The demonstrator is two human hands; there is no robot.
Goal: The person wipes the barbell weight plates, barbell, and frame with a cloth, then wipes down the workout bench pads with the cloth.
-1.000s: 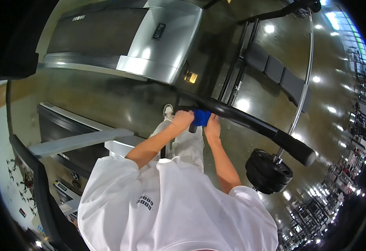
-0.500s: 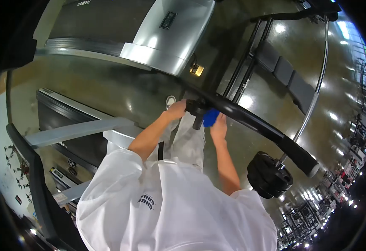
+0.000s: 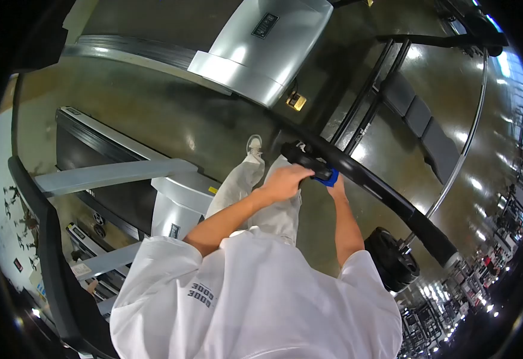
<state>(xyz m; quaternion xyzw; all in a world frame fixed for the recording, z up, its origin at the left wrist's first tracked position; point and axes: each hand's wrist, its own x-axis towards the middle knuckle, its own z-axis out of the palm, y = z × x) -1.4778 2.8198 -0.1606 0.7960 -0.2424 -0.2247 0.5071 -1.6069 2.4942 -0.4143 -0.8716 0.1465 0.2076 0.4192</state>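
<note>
A blue cloth (image 3: 328, 178) lies against a black handle fitting (image 3: 304, 159) that joins a long black bar (image 3: 369, 182). My left hand (image 3: 290, 181) is closed on the near side of the fitting, beside the cloth. Just right of the cloth is my right hand (image 3: 337, 186), its fingers mostly hidden behind the cloth and the bar. The cloth is bunched between the two hands.
Silver-hooded treadmills (image 3: 261, 54) stand at the upper left and left (image 3: 181, 203). To the right are a padded bench (image 3: 418, 116), a metal barbell (image 3: 468, 143) and black weight plates (image 3: 391, 257). A grey rail (image 3: 115, 175) crosses the left side.
My left hand has moved from the far side of the fitting to its near side, closer to the cloth. The cloth and my right hand have shifted right and slightly down in view.
</note>
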